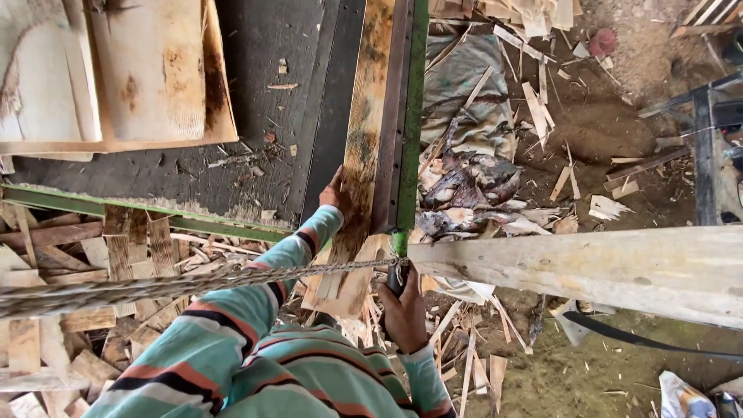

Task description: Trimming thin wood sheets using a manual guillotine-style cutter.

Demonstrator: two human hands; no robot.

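My left hand (334, 193), in a striped sleeve, grips the left edge of a long, stained wooden strip (364, 131) that lies along the dark machine bed (263, 101) beside a green metal rail (416, 116). The strip's lower end (344, 290) sticks out over the bed's edge. My right hand (405, 313) is closed around a dark handle (397, 277) just below the corner of the green rail. A twisted rope (155, 286) runs from the left edge across to that handle.
Pale veneer sheets (147, 70) are stacked at the top left. A thick pale beam (604, 267) stretches to the right. Broken wood offcuts (70, 325) pile up at lower left. Splinters and crumpled cloth (472, 101) litter the dirt floor, with a dark metal frame (706, 155) at far right.
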